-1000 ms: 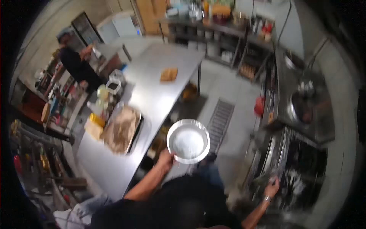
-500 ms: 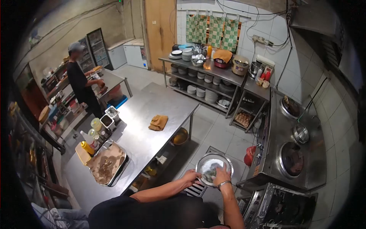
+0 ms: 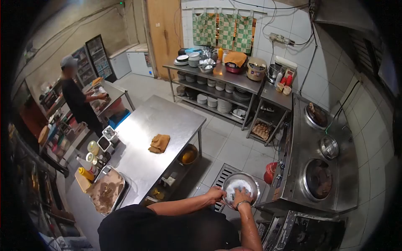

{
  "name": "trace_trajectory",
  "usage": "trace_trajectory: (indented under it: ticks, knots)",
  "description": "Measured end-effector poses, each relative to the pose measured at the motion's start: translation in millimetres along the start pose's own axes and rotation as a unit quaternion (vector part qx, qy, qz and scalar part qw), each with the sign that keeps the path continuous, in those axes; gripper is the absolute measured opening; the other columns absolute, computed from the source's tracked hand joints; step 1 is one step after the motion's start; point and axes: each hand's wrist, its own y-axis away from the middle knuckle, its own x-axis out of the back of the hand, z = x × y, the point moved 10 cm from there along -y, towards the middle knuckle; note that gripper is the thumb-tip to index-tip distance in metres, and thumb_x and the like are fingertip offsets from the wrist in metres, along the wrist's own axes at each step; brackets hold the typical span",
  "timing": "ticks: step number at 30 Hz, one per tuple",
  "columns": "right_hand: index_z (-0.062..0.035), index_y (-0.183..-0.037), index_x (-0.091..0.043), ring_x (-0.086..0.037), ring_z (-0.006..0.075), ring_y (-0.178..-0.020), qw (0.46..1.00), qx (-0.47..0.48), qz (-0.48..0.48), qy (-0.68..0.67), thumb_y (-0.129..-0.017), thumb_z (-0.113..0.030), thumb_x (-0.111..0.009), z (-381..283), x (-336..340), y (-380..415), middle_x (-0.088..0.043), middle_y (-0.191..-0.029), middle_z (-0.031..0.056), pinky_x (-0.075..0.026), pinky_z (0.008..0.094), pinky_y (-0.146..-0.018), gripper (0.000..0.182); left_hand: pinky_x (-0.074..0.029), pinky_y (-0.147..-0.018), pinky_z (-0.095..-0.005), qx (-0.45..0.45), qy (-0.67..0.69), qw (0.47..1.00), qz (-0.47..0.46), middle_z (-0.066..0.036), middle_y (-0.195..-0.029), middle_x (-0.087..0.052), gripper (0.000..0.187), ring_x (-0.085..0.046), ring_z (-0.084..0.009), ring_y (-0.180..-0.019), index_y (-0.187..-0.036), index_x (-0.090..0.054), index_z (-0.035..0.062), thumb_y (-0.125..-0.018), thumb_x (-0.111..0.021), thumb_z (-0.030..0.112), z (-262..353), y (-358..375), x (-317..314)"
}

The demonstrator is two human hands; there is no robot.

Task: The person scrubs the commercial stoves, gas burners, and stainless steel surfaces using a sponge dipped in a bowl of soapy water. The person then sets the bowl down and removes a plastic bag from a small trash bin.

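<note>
I hold a round metal bowl (image 3: 250, 183) in front of me, over the tiled floor between the steel table and the stove. My left hand (image 3: 215, 194) grips its near left rim. My right hand (image 3: 242, 196), a bracelet on the wrist, rests inside the bowl with its fingers on the whitish contents (image 3: 235, 184). What the fingers are touching is too small to make out.
A long steel table (image 3: 161, 125) stands to my left with an orange cloth (image 3: 159, 143), a tray (image 3: 104, 193) and bottles. A stove counter with burners (image 3: 319, 178) runs along the right. Shelves of dishes (image 3: 215, 90) stand at the back. Another person (image 3: 77, 100) works at a far counter.
A second ago my left hand alone held the bowl and my right hand hung low at the right. My right hand then came into the bowl and stays there; the view has steadied.
</note>
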Motion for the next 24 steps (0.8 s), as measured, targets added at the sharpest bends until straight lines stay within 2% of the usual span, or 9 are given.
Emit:
trace_trajectory:
  ticks: [3, 5, 7, 10, 12, 14, 16, 19, 24]
  knots:
    - [-0.0282, -0.133, -0.043, -0.032, 0.0455, -0.127, 0.999, -0.040, -0.003, -0.028, -0.071, -0.028, -0.071, 15, 12, -15, -0.027, -0.146, 0.0141, -0.034, 0.0583, -0.099, 0.068, -0.059, -0.054, -0.0452, 0.015, 0.023, 0.999, -0.037, -0.007, -0.073, -0.051, 0.025, -0.056, -0.0214, -0.057, -0.081, -0.050, 0.0045, -0.065, -0.063, -0.008, 9, -25, -17]
    - [-0.0242, -0.131, -0.044, -0.030, 0.0449, -0.128, 0.996, -0.057, 0.031, -0.057, -0.069, -0.037, -0.075, 27, 16, -24, -0.032, -0.141, 0.0163, -0.033, 0.0600, -0.098, 0.070, -0.059, -0.054, -0.0458, 0.009, -0.001, 1.000, -0.021, -0.008, -0.074, -0.052, 0.024, -0.058, -0.0237, -0.063, -0.084, -0.051, 0.0028, -0.065, -0.062, -0.008, 25, -32, -23]
    - [-0.0230, -0.131, -0.045, -0.032, 0.0444, -0.128, 0.994, -0.061, 0.050, -0.071, -0.070, -0.035, -0.075, 32, 25, -31, -0.033, -0.140, 0.0169, -0.035, 0.0579, -0.098, 0.069, -0.057, -0.056, -0.0471, 0.053, -0.064, 0.996, -0.026, -0.009, -0.077, -0.054, 0.026, -0.059, -0.0260, -0.066, -0.088, -0.051, 0.0007, -0.065, -0.062, -0.007, 49, -7, -45]
    - [-0.0220, -0.130, -0.044, -0.036, 0.0446, -0.123, 0.988, -0.096, 0.051, -0.109, -0.068, -0.026, -0.076, 44, 35, -39, -0.038, -0.135, 0.0179, -0.040, 0.0514, -0.097, 0.070, -0.056, -0.059, -0.0481, 0.042, -0.025, 0.997, -0.062, -0.009, -0.078, -0.054, 0.023, -0.059, -0.0246, -0.068, -0.086, -0.052, 0.0001, -0.066, -0.060, -0.007, 51, -30, -58]
    - [-0.0205, -0.128, -0.046, -0.040, 0.0430, -0.121, 0.990, -0.078, 0.055, -0.106, -0.068, -0.025, -0.076, 55, 24, -56, -0.042, -0.131, 0.0176, -0.040, 0.0507, -0.097, 0.067, -0.056, -0.060, -0.0484, 0.047, -0.019, 0.995, -0.081, -0.009, -0.077, -0.053, 0.022, -0.058, -0.0237, -0.067, -0.084, -0.052, 0.0004, -0.066, -0.060, -0.008, 47, -40, -63]
    - [-0.0190, -0.126, -0.048, -0.043, 0.0414, -0.119, 0.991, -0.059, 0.063, -0.103, -0.068, -0.024, -0.076, 59, 19, -67, -0.046, -0.127, 0.0174, -0.041, 0.0500, -0.096, 0.065, -0.057, -0.059, -0.0482, 0.044, -0.013, 0.997, -0.054, -0.008, -0.073, -0.052, 0.019, -0.059, -0.0219, -0.069, -0.082, -0.052, 0.0006, -0.066, -0.059, -0.009, 43, -56, -55]
    - [-0.0141, -0.119, -0.052, -0.053, 0.0395, -0.108, 0.993, -0.020, 0.062, -0.094, -0.071, -0.024, -0.072, 53, 20, -75, -0.056, -0.113, 0.0189, -0.044, 0.0475, -0.092, 0.053, -0.057, -0.058, -0.0482, 0.044, -0.020, 0.997, -0.061, -0.007, -0.073, -0.052, 0.020, -0.059, -0.0213, -0.068, -0.082, -0.052, 0.0009, -0.066, -0.059, -0.009, 41, -66, -52]
    - [-0.0109, -0.111, -0.055, -0.057, 0.0397, -0.101, 0.985, -0.046, 0.065, -0.154, -0.074, -0.025, -0.068, 57, 14, -86, -0.061, -0.102, 0.0219, -0.046, 0.0469, -0.089, 0.041, -0.058, -0.057, -0.0482, 0.042, -0.032, 0.997, -0.052, -0.007, -0.074, -0.052, 0.020, -0.059, -0.0211, -0.066, -0.083, -0.052, 0.0010, -0.067, -0.058, -0.009, 44, -63, -47]
    - [-0.0054, -0.116, -0.055, -0.057, 0.0420, -0.103, 0.973, -0.091, 0.075, -0.200, -0.083, -0.035, -0.057, 59, 34, -85, -0.060, -0.107, 0.0268, -0.046, 0.0453, -0.089, 0.045, -0.058, -0.058, -0.0484, 0.029, -0.029, 0.998, -0.054, -0.008, -0.076, -0.054, 0.020, -0.060, -0.0230, -0.066, -0.086, -0.052, 0.0001, -0.068, -0.056, -0.008, 69, -35, -46]
